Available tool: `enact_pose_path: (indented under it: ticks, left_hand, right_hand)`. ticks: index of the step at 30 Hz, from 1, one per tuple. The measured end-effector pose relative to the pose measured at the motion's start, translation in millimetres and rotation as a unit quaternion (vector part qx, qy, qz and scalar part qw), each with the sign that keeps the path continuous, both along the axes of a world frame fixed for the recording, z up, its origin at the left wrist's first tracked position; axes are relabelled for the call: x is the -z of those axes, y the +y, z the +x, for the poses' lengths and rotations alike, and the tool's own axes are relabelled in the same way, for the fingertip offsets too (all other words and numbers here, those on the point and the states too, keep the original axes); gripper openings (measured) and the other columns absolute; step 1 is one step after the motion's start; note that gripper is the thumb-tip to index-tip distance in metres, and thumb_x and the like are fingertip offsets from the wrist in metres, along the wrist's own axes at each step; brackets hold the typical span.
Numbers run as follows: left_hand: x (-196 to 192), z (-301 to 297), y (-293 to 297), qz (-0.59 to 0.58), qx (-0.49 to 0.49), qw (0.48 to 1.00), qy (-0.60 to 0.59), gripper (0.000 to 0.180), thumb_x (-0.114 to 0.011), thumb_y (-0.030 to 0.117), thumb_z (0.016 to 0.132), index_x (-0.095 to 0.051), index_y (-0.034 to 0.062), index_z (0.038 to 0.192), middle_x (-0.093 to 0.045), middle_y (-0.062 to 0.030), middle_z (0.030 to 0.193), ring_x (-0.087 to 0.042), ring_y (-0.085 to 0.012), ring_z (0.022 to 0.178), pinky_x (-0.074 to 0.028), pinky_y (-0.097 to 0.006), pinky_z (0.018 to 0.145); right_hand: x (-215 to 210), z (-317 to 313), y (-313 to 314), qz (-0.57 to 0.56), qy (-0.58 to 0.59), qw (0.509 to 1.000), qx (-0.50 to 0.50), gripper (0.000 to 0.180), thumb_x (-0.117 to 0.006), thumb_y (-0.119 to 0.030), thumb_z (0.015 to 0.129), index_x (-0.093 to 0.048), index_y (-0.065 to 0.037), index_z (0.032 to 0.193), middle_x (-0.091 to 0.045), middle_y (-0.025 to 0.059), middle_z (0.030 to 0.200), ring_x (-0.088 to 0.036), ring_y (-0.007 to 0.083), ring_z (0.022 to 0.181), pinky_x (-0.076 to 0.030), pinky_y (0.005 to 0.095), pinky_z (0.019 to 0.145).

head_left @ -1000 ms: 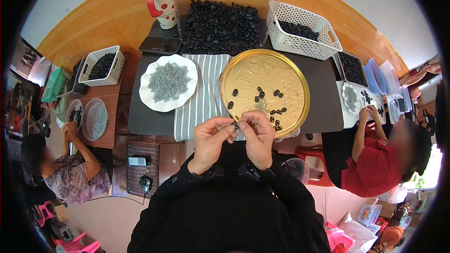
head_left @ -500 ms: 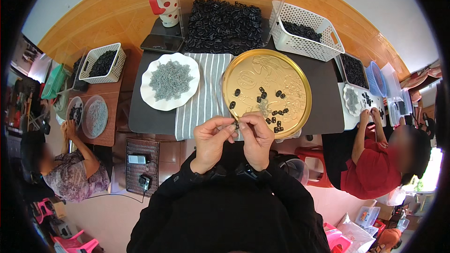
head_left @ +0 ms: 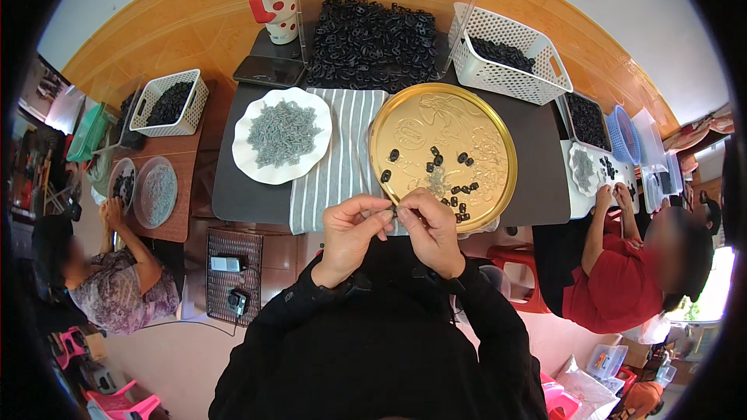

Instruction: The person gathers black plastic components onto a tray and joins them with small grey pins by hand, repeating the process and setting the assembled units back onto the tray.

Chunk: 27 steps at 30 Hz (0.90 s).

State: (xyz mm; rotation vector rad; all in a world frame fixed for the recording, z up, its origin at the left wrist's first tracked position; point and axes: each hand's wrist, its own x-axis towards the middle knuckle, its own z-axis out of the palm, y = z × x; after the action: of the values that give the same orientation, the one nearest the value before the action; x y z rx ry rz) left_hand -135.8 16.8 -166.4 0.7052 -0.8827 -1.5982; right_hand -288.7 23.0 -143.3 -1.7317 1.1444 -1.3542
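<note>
My left hand (head_left: 348, 237) and my right hand (head_left: 433, 231) meet at the near left rim of a round gold tray (head_left: 405, 112). Both are closed in a pinch, fingertips together around a small black plastic piece (head_left: 394, 213), mostly hidden by the fingers. On the tray lie several loose black pieces with two openings (head_left: 464, 158) and a small heap of tiny clear-grey parts (head_left: 437, 180). Left of the tray, a white scalloped plate (head_left: 243, 157) holds a pile of small grey-green translucent parts (head_left: 285, 132). Between plate and tray lies a grey-and-white striped cloth (head_left: 340, 147).
A clear-walled bin of black pieces (head_left: 373, 42) stands at the back, beside a white perforated basket (head_left: 510, 77). A red-dotted tumbler (head_left: 280, 3) and a dark phone (head_left: 268, 70) are back left. Co-workers sit at side tables, left (head_left: 120, 288) and right (head_left: 615, 272).
My right hand has shifted slightly right and turned at the wrist, its fingertips staying by the left ones. My left hand is nearly still. The right co-worker's hands have moved slightly.
</note>
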Motion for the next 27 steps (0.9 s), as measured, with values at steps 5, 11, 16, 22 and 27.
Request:
enact_pose_path:
  ticks: [5,11,16,22,27]
  left_hand:
    - [-3,4,0,-0.048,0.019,0.998,-0.043,0.015,-0.060,-0.009,0.083,-0.066,-0.0036,0.095,-0.063,-0.0097,0.085,-0.062,-0.0132,0.068,-0.049,-0.020,0.054]
    - [-2,5,-2,-0.081,0.025,0.994,-0.066,0.015,-0.060,-0.010,0.082,-0.067,-0.0031,0.094,-0.062,-0.0102,0.086,-0.061,-0.0130,0.069,-0.049,-0.020,0.053]
    - [-3,8,-5,-0.070,0.035,0.995,-0.067,0.017,-0.059,-0.011,0.082,-0.066,-0.0041,0.096,-0.061,-0.0087,0.087,-0.060,-0.0107,0.069,-0.048,-0.020,0.054]
    - [3,8,-5,-0.037,0.041,0.998,-0.040,0.019,-0.059,-0.009,0.082,-0.065,-0.0031,0.099,-0.062,-0.0070,0.085,-0.061,-0.0101,0.068,-0.048,-0.020,0.054]
    - [8,16,-9,0.021,-0.005,0.999,-0.042,0.021,-0.059,-0.004,0.085,-0.065,-0.0014,0.104,-0.063,-0.0038,0.083,-0.059,-0.0080,0.066,-0.045,-0.018,0.054]
  right_hand:
    - [-1,-5,-3,-0.003,0.033,0.998,-0.058,0.005,-0.054,0.005,0.081,-0.051,0.001,0.079,-0.047,0.0098,0.067,-0.049,0.0203,0.059,-0.038,0.0296,0.054]
    - [12,-8,-2,0.076,-0.004,0.993,-0.093,0.008,-0.051,0.000,0.086,-0.052,0.001,0.079,-0.047,0.0071,0.066,-0.049,0.0159,0.058,-0.039,0.0287,0.054]
    - [4,-19,-6,0.182,-0.040,0.973,-0.136,0.017,-0.047,-0.009,0.094,-0.056,0.003,0.085,-0.056,0.0057,0.078,-0.055,0.0112,0.067,-0.046,0.0232,0.061]
    - [0,-24,-6,0.159,-0.046,0.985,-0.054,0.014,-0.051,-0.009,0.093,-0.058,0.003,0.088,-0.056,0.0034,0.079,-0.053,0.0093,0.069,-0.045,0.0243,0.063]
    - [-11,-27,-25,0.066,0.140,0.988,0.003,0.004,-0.058,-0.003,0.084,-0.059,0.000,0.087,-0.056,0.0093,0.076,-0.055,0.0201,0.067,-0.044,0.0313,0.060]
